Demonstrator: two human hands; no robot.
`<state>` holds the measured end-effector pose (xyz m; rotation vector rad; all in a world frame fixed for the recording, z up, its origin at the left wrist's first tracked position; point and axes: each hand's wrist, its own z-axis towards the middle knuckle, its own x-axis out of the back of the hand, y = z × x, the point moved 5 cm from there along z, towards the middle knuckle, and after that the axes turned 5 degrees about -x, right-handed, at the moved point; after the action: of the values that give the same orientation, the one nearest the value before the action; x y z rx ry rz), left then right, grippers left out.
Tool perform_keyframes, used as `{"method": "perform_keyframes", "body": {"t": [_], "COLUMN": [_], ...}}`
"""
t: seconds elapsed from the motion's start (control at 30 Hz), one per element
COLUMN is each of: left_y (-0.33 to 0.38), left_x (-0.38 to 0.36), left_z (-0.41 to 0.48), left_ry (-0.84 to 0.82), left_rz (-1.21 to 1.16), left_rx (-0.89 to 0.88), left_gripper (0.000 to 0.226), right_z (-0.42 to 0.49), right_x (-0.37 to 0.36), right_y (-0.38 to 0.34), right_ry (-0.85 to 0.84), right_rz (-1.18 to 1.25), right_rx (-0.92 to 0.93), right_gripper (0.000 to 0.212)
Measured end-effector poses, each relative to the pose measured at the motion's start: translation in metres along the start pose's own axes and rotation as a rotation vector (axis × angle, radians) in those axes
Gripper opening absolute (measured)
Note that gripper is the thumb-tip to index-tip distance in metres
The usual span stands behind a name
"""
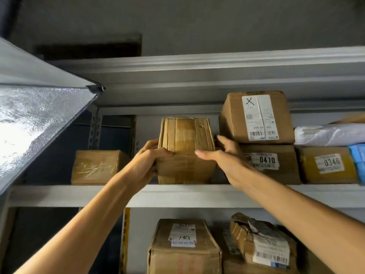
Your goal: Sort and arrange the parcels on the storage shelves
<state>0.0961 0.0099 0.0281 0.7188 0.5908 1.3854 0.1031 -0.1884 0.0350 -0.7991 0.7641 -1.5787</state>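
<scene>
Cardboard parcel [185, 133] stands at shelf [177, 195] edge, gap on left.

A tall brown box [185, 151], bound in clear tape, stands upright at the front of the shelf [177, 194], gripped on both sides by the left hand [150, 157] and the right hand [227, 157]. Apart to its left lies a low taped box [96, 167]. On its right, the 0410 box [272, 165] carries a crossed-label box [256, 117]. Further right, a yellow 0346 box [327, 165] lies under a white bag [329, 134]. Below the shelf sit a labelled box [183, 248] and a crumpled box [262, 248].
</scene>
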Motion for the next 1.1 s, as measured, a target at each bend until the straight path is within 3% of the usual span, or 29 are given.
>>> {"method": "perform_keyframes", "body": {"t": [0.1,0.23,0.37,0.47,0.57,0.7,0.77,0.83,1.1], "left_y": [-0.005,-0.001,0.013,0.02,0.022,0.027,0.032,0.036,0.028], "left_x": [0.009,0.004,0.001,0.003,0.002,0.001,-0.002,-0.003,0.004], "left_z": [-0.008,-0.013,-0.011,-0.023,-0.043,-0.058,-0.061,-0.063,-0.048], "left_ry": [-0.026,0.024,0.082,0.083,0.088,0.092,0.111,0.122,0.14], "left_rz": [0.015,0.062,0.147,0.217,0.226,0.251,0.286,0.27,0.439], "left_rx": [-0.016,-0.033,-0.028,-0.159,-0.411,-0.625,-0.674,-0.698,-0.71], "left_gripper": [0.075,0.075,0.068,0.069,0.068,0.091,0.104,0.102,0.106], "right_z": [-0.002,-0.01,-0.022,-0.027,-0.037,-0.043,-0.048,-0.051,-0.046], "right_x": [0.001,-0.003,-0.005,-0.001,0.0,0.01,0.008,0.004,0.008], "right_y": [-0.008,-0.009,-0.022,-0.029,-0.021,-0.019,-0.023,-0.024,-0.036], "right_ry": [-0.034,-0.1,-0.105,-0.041,-0.001,0.04,-0.034,-0.128,-0.043], "right_rz": [-0.08,-0.143,-0.214,-0.272,-0.177,0.093,0.215,0.338,0.202], "right_rx": [0.058,0.079,0.086,0.111,0.177,0.281,0.337,0.333,0.434], "right_gripper": [0.094,0.102,0.09,0.108,0.129,0.101,0.095,0.086,0.095]}}
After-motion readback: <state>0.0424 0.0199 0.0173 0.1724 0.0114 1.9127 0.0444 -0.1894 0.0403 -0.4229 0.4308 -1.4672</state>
